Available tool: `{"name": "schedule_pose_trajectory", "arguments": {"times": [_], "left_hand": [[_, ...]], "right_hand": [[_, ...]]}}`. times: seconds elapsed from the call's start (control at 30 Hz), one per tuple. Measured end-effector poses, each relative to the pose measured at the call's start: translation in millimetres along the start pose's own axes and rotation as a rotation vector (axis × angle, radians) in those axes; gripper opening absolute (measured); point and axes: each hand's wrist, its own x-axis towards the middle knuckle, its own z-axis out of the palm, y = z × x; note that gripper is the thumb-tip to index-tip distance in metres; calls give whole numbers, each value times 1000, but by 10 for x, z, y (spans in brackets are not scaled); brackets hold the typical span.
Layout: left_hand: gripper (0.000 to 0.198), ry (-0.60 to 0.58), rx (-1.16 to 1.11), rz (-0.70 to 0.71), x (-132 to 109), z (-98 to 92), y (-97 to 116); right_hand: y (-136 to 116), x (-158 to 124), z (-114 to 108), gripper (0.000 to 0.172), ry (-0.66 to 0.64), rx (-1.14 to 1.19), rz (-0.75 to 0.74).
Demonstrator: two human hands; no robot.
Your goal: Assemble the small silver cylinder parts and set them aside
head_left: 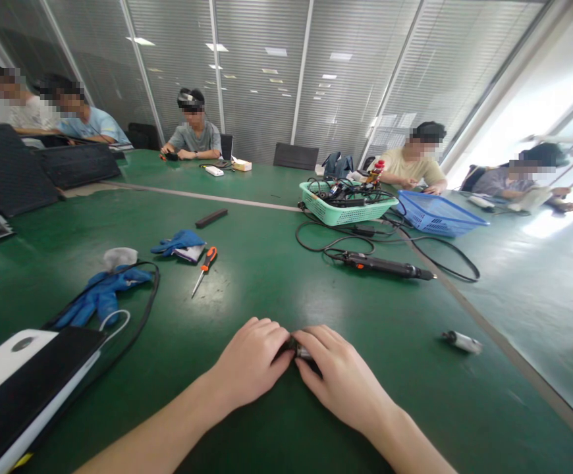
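Both my hands meet low in the middle of the view, closed around a small silver-and-black cylindrical part (pixel 302 351) that looks like a small motor. The fingers of my left hand (pixel 257 359) grip its dark left end. My right hand (pixel 336 368) wraps over the silver side, covering most of it. A similar silver cylinder (pixel 463 342) with a dark end lies on the green table (pixel 375 421) to the right. Farther up the table lie an orange-and-black screwdriver (pixel 205 268) and a black electric screwdriver (pixel 385 266) with a cable.
A green basket (pixel 350 212) full of cables and parts stands beside a blue basket (pixel 442 214). Blue gloves (pixel 101 296), a dark bar (pixel 211 218) and a black-and-white device (pixel 34 382) with a cable lie leftward. Several people sit around the table.
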Motion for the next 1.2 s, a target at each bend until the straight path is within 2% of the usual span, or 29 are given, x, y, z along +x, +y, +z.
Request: {"name": "schedule_pose_trajectory", "arguments": {"times": [0.1, 0.2, 0.27, 0.4, 0.43, 0.5, 0.57, 0.7, 0.9, 1.1, 1.2], "left_hand": [[15, 14, -14, -43, 4, 7, -16], [19, 10, -17, -61, 9, -14, -13], [18, -5, -21, -63, 9, -38, 2], [14, -19, -38, -64, 0, -73, 33], [14, -20, -40, -63, -2, -77, 36], [14, -25, -42, -60, -6, -80, 35], [14, -28, -43, -55, -7, -81, 29], [13, -35, -54, -42, -8, -91, 26], [13, -50, -49, -33, -9, -118, 43], [12, -48, -37, -22, -17, -112, 42], [12, -47, -30, -19, -20, -106, 42]], "right_hand": [[25, 12, -97, 24, -96, -82, -77], [266, -9, -169, 25, -107, -184, -63], [575, -59, -200, 28, -61, -279, 28], [1303, -249, -298, 33, 54, -499, 403], [1450, -305, -337, 34, 74, -515, 457], [1661, -415, -422, 36, 102, -535, 530], [1770, -510, -500, 37, 114, -547, 587], [1822, -631, -572, 36, 130, -578, 729], [1798, -662, -560, 46, 150, -596, 894], [1639, -639, -633, 59, 139, -475, 1169], [1519, -583, -654, 59, 109, -416, 1180]]}}
